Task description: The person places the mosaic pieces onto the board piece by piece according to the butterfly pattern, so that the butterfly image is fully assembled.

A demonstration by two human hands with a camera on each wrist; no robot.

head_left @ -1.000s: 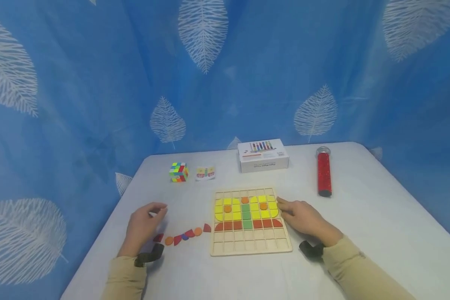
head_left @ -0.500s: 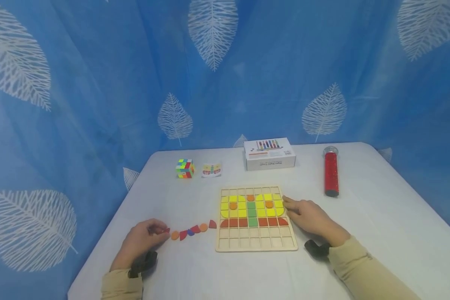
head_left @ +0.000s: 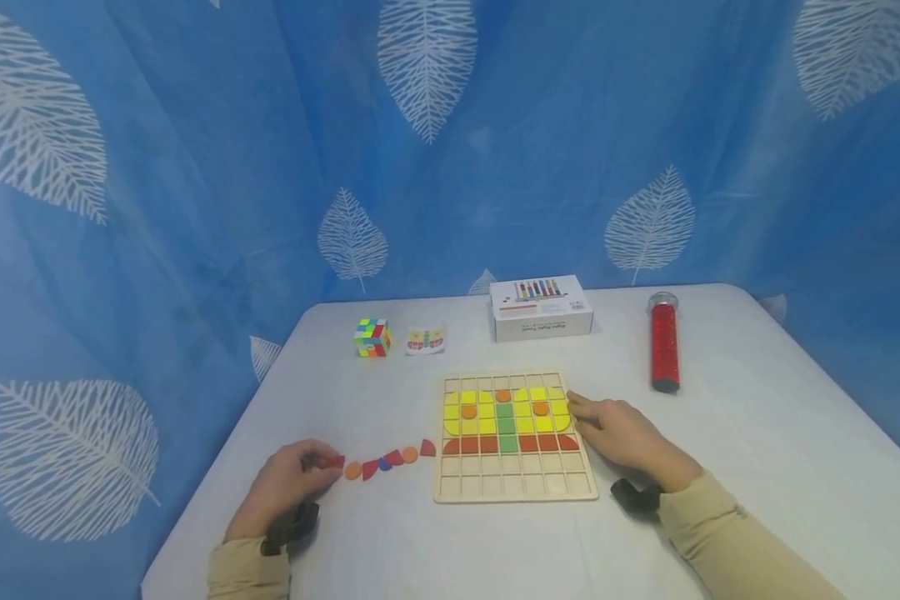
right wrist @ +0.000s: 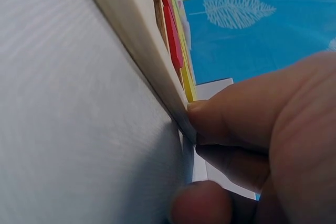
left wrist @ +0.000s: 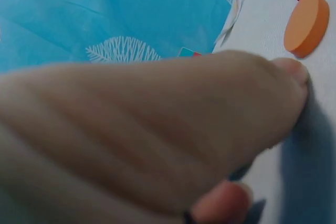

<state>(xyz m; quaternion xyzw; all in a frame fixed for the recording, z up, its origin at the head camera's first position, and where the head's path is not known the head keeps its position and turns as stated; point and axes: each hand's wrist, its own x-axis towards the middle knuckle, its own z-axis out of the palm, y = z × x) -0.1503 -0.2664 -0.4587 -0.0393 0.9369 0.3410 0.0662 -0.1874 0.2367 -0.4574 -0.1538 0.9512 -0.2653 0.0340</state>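
In the head view my left hand pinches a red quarter-round piece at the left end of a row of loose pieces. The left wrist view shows the thumb in front, hiding that piece, with an orange disc just past its tip. My right hand touches the right edge of the wooden grid board, its fingertips against the board's side in the right wrist view. On the board lie yellow pieces, green squares, orange discs and a row of red pieces.
Between left hand and board lie red pieces, orange discs and a blue piece. Behind stand a puzzle cube, a pattern card and a white box. A red tube lies at the right.
My left hand has come down to the left end of the row and taken hold of the red quarter-round piece. The right hand stays at the board's edge. The head view has shifted slightly.
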